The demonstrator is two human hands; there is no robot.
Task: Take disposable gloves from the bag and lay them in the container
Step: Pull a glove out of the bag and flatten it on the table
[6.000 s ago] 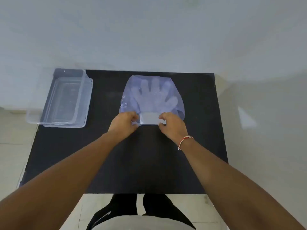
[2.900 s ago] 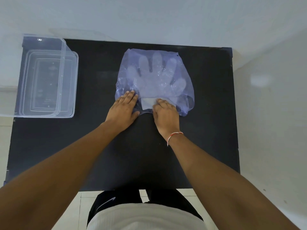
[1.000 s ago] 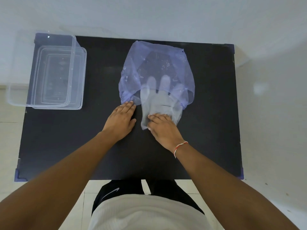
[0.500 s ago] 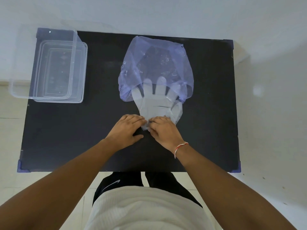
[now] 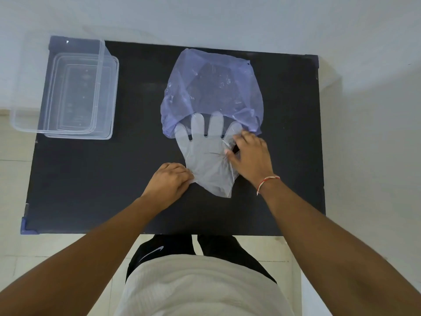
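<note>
A flat stack of clear disposable gloves (image 5: 205,156) lies on the black table (image 5: 114,179), almost wholly out of the purple plastic bag (image 5: 211,87); only its fingertips rest under the bag's mouth. My left hand (image 5: 169,181) pinches the stack's cuff edge at its left side. My right hand (image 5: 250,156) grips the stack at its right side near the thumb, where the plastic is bunched. The clear container (image 5: 66,87) stands open at the table's far left corner.
The container overhangs the table's left edge. A white wall runs behind the table, pale floor lies to both sides. My legs and white shirt are at the near edge.
The gloves have slid further out of the bag toward me. My right hand moved from the cuff up to the stack's right side; my left hand stays on the cuff.
</note>
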